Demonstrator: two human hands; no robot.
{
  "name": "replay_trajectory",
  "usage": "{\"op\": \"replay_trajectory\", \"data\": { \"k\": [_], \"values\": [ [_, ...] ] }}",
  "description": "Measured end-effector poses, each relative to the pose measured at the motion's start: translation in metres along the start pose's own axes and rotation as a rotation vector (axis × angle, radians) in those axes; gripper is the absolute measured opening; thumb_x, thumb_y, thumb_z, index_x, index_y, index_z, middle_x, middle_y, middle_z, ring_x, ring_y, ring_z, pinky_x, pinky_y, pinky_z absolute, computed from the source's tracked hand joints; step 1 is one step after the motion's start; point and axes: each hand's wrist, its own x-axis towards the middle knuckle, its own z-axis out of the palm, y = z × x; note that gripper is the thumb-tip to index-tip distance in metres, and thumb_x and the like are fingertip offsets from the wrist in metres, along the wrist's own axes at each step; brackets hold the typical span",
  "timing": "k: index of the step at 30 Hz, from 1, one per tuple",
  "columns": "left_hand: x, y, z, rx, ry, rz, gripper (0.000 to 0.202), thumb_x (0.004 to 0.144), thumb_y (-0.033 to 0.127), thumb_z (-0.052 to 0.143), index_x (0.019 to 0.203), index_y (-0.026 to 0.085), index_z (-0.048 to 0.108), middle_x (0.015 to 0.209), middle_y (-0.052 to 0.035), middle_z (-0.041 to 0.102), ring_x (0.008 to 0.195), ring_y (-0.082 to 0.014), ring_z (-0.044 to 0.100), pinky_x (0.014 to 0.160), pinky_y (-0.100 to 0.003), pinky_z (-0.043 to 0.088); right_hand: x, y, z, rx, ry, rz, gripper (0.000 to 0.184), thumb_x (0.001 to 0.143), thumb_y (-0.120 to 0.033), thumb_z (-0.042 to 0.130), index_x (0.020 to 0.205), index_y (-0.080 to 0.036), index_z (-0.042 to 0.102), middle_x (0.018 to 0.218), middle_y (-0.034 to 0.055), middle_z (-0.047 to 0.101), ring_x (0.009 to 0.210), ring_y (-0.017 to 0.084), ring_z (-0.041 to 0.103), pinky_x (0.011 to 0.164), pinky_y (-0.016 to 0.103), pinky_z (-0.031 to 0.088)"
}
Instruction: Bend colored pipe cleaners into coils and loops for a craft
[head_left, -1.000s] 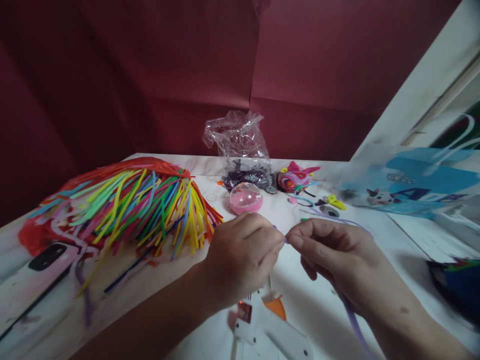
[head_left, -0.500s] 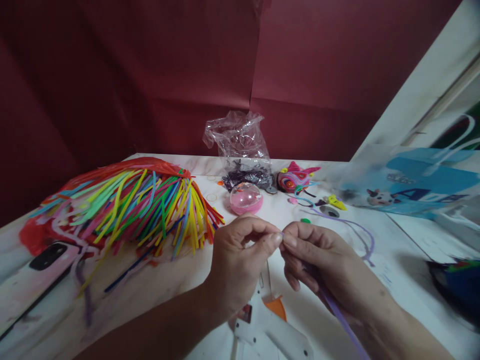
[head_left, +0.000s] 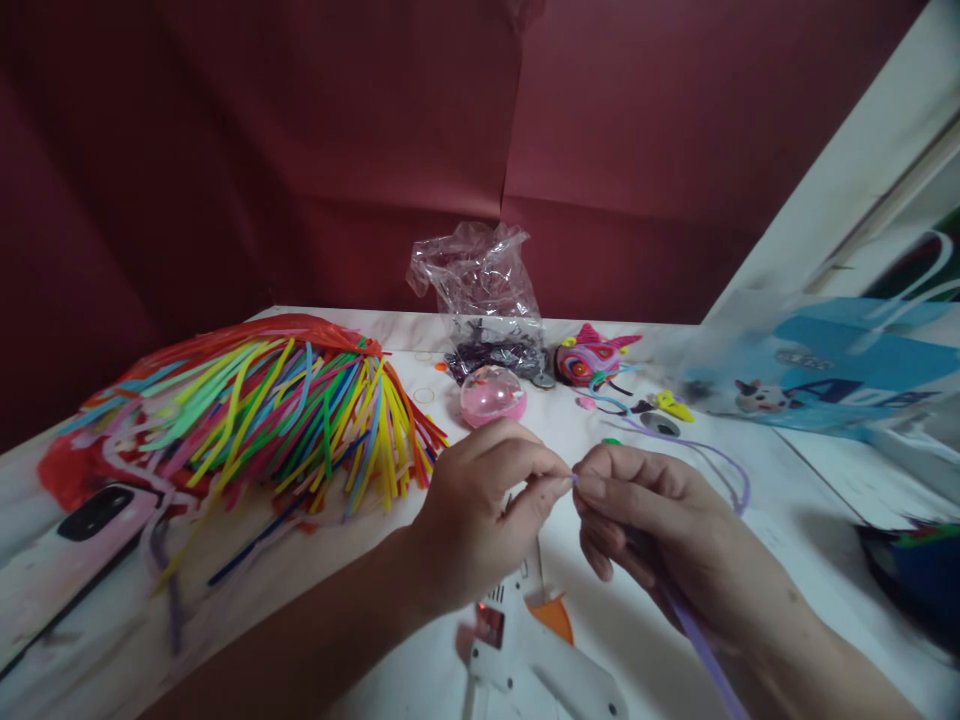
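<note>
Between my two hands is a purple pipe cleaner [head_left: 701,635]. My left hand [head_left: 487,510] pinches its tip between thumb and forefinger. Right beside that, my right hand [head_left: 660,520] grips the same strip, whose long end trails under the palm toward the bottom edge. Below the hands lies a white glue gun [head_left: 525,650] with an orange trigger [head_left: 555,618]. Just past my fingers sits a clear and pink ball [head_left: 493,397]. A loose purple pipe cleaner [head_left: 720,450] curves on the table behind my right hand.
At left spreads a bundle of multicoloured pipe cleaners [head_left: 300,420] near a phone [head_left: 67,560]. Behind stand a clear plastic bag [head_left: 484,280] and a pink wrapped figure [head_left: 589,358]. Small yellow pieces [head_left: 673,405] lie at right, before a blue and white bag [head_left: 840,370].
Both hands have shifted slightly to the right, with a little more of the purple strip showing between the fingertips. The things on the table have stayed where they were.
</note>
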Motion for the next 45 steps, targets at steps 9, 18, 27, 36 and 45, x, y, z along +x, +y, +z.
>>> {"op": "replay_trajectory", "data": {
  "k": [9, 18, 27, 36, 45],
  "values": [
    [0.004, 0.008, -0.009, 0.311, -0.209, 0.128, 0.018, 0.080, 0.012, 0.048, 0.071, 0.015, 0.064, 0.065, -0.0018, 0.056, 0.061, -0.0107, 0.053, 0.055, -0.020, 0.042, -0.001, -0.006, -0.012, -0.275, 0.002, 0.005, 0.022, 0.069, -0.029, 0.065, 0.055, -0.015, 0.054, 0.042, -0.0063, 0.042, 0.037, 0.004, 0.034, 0.036, 0.017, 0.024],
    [0.003, 0.005, -0.009, 0.192, -0.261, -0.032, 0.015, 0.075, 0.009, 0.052, 0.064, 0.013, 0.061, 0.061, -0.0011, 0.057, 0.059, -0.0111, 0.053, 0.052, -0.021, 0.040, 0.002, -0.005, -0.010, -0.445, 0.009, -0.013, 0.022, 0.072, -0.034, 0.062, 0.062, -0.015, 0.056, 0.045, -0.0059, 0.043, 0.039, 0.005, 0.036, 0.036, 0.016, 0.027],
    [0.009, 0.009, -0.004, -0.264, -0.138, -0.520, 0.012, 0.068, 0.008, 0.060, 0.058, 0.015, 0.062, 0.059, 0.0014, 0.061, 0.057, -0.0097, 0.054, 0.053, -0.020, 0.043, 0.002, -0.008, -0.008, -0.369, 0.014, 0.011, 0.030, 0.069, -0.042, 0.065, 0.060, -0.015, 0.056, 0.038, -0.0043, 0.047, 0.031, 0.003, 0.032, 0.032, 0.016, 0.017],
    [0.003, 0.011, 0.006, -0.588, 0.026, -0.779, 0.005, 0.064, 0.014, 0.064, 0.059, 0.014, 0.063, 0.054, 0.0011, 0.061, 0.052, -0.0095, 0.053, 0.051, -0.021, 0.040, -0.001, -0.004, -0.006, -0.200, 0.008, 0.009, 0.029, 0.069, -0.038, 0.068, 0.059, -0.014, 0.055, 0.041, -0.0046, 0.049, 0.034, 0.003, 0.035, 0.033, 0.015, 0.021],
    [-0.004, 0.010, 0.015, -0.896, 0.191, -0.808, 0.005, 0.063, 0.017, 0.067, 0.058, 0.016, 0.065, 0.058, 0.0033, 0.059, 0.056, -0.0078, 0.052, 0.057, -0.021, 0.041, 0.002, 0.002, 0.006, 0.116, -0.064, 0.025, 0.021, 0.070, -0.031, 0.069, 0.063, -0.013, 0.059, 0.038, -0.0082, 0.044, 0.030, 0.001, 0.030, 0.041, 0.019, 0.041]
  ]
}}
